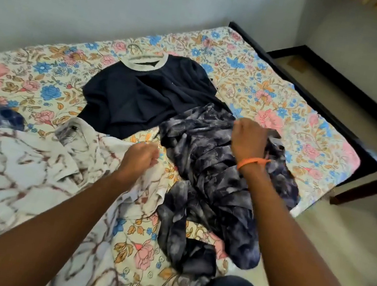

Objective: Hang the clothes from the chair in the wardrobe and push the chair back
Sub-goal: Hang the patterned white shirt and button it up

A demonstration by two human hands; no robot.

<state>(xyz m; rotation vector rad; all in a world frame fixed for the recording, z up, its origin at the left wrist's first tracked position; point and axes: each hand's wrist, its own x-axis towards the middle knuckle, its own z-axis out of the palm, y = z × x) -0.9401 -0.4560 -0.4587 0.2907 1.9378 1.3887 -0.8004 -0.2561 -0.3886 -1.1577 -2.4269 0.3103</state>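
Words: none could be read anywhere.
Numbers: none could be seen.
Labels and brands: none showed on the clothes or the bed sheet (280, 88), which only had flowers on it.

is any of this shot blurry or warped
Head view: motion blur smears the white shirt at lower left and the left hand; the right hand and navy tee look sharper; wide-angle lens bends the bed edge; light soft, even.

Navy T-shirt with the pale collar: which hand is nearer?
Right. The right hand grips the grey patterned garment beside the navy T-shirt; the left hand is below it.
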